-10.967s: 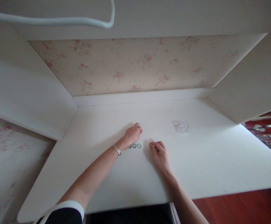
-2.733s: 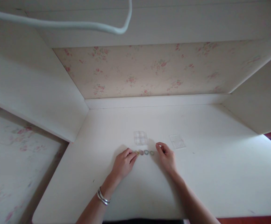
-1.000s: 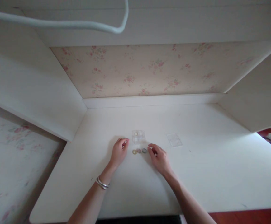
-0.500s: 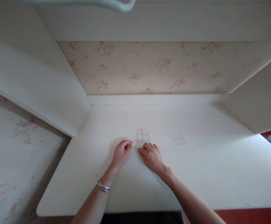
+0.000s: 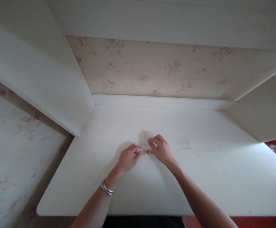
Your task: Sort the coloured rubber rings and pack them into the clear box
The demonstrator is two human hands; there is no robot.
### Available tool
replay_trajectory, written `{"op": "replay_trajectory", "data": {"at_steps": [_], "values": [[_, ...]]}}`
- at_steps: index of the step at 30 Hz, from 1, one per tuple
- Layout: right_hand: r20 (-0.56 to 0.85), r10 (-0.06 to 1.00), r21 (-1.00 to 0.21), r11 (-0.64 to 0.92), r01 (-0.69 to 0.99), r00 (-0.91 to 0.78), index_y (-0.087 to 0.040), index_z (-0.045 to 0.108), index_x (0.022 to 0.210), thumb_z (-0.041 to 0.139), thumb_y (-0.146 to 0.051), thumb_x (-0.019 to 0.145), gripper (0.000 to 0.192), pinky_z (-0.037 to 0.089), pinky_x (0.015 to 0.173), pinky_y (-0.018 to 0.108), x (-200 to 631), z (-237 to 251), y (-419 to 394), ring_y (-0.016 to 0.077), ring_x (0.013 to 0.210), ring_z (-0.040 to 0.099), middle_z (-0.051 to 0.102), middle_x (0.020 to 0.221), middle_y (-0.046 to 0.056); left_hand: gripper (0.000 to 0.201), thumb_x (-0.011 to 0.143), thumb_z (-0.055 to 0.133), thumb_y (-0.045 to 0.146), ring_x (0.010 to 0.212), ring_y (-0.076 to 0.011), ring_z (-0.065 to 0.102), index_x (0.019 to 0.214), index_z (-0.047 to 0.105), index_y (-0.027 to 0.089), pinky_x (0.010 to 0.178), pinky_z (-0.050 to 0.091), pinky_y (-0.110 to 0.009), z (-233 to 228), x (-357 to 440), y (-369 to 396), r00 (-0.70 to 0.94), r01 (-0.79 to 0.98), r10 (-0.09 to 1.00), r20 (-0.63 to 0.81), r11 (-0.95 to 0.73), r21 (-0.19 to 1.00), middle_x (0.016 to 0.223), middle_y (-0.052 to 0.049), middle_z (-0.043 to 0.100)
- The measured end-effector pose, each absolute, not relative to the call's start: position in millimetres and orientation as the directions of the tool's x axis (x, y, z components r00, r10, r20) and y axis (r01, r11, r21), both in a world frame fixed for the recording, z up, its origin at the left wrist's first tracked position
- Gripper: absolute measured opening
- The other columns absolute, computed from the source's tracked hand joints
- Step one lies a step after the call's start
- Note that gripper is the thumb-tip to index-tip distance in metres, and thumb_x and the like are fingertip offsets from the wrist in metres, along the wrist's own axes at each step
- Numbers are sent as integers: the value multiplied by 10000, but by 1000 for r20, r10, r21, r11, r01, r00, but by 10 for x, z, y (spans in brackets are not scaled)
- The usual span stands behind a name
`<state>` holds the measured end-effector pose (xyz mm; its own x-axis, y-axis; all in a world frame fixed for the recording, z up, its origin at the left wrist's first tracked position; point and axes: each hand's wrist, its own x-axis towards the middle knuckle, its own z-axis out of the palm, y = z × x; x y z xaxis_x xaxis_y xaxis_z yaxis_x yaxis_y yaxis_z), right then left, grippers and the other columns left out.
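Note:
A small clear plastic box point(image 5: 143, 136) lies on the white desk, its outline faint and smeared. My right hand point(image 5: 163, 151) is closed in a pinch at the box's right edge; whatever its fingertips hold is too small to make out. Just in front of the box, a yellowish round piece point(image 5: 144, 152) and a brown round piece point(image 5: 148, 151) sit in a row. A further piece beside them is partly covered by my right hand. At the row's left end, my left hand point(image 5: 128, 157) has thumb and forefinger together; what is between them cannot be made out.
A flat clear square lid or tray point(image 5: 183, 143) rests on the desk point(image 5: 211, 177) to the right of my right hand. White panels point(image 5: 57, 76) enclose the desk at the left, right and above. Floral wallpaper point(image 5: 157, 69) covers the back.
My right hand has lifted away to the right and forward to the box's edge. Small round pieces now show between the hands. My left hand has shifted slightly right, and the view has tilted.

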<state>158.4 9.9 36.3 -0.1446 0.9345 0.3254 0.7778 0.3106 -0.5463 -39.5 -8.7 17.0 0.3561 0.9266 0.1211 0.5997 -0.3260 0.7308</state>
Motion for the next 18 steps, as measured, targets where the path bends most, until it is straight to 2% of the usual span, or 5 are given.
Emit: {"op": "replay_trajectory", "data": {"at_steps": [4, 8, 11, 18], "values": [[351, 930, -522, 293, 801, -112, -233, 722, 892, 508, -301, 893, 224, 421, 681, 248, 1595, 359, 390, 130, 709, 546, 570, 796, 31, 216, 874, 531, 293, 839, -128, 592, 1068, 626, 285, 757, 457, -239, 216, -368, -156, 451, 680, 885, 116, -425, 597, 987, 2, 611], [278, 953, -482, 248, 840, -121, -257, 729, 890, 522, -295, 876, 211, 419, 682, 250, 1539, 312, 555, 130, 727, 564, 593, 843, 27, 233, 883, 517, 284, 819, -120, 580, 1081, 634, 320, 726, 452, -229, 218, -346, -180, 466, 732, 878, 104, -449, 513, 962, 7, 590], [234, 966, -490, 218, 844, -113, -262, 732, 879, 532, -303, 864, 204, 417, 680, 249, 1520, 284, 572, 128, 724, 568, 593, 845, 19, 203, 883, 520, 300, 801, -117, 572, 1037, 653, 312, 706, 445, -224, 198, -345, -178, 449, 750, 888, 103, -437, 497, 948, 6, 574], [283, 959, -638, 196, 745, -10, -216, 724, 856, 522, -346, 862, 241, 425, 629, 248, 1676, 301, 346, 115, 642, 545, 585, 803, 21, 162, 891, 512, 296, 765, -127, 581, 913, 670, 269, 690, 441, -239, 152, -354, -173, 439, 712, 888, 138, -437, 549, 932, -10, 576]]}}
